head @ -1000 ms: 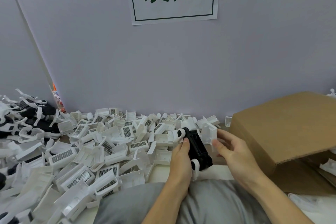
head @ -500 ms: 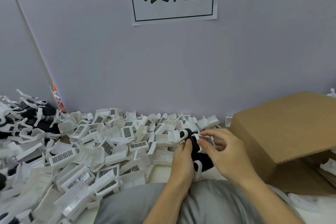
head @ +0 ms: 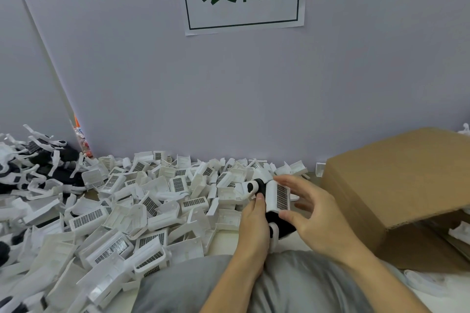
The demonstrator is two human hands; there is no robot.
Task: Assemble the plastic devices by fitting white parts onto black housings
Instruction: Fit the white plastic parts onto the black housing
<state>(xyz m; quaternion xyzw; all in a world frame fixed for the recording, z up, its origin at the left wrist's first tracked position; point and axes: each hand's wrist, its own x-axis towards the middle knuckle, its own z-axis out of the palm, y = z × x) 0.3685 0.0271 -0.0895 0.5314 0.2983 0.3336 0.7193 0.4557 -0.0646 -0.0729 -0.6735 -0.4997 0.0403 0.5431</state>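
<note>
Here I have the black housing [head: 281, 225] gripped in my left hand [head: 254, 231], thumb laid along its upper edge, so the body sits braced over my lap while the other hand works. My right hand [head: 318, 218] pinches the white part [head: 277, 197] between thumb below and fingers above, its mesh face turned up toward me; it lies on the top of the housing, touching it, which I judge is the fitting step itself, the part lined up and about to be pressed home. Whether it has already clicked in I cannot tell.

To the left of my left hand, the loose white parts [head: 142, 201] are heaped on the table [head: 223, 244] for easy picking. Just to the right of my right hand a cardboard box [head: 396, 185] sits open on its near side. Far out to the left lies a pile of black-and-white pieces [head: 33, 168], probably finished devices.
</note>
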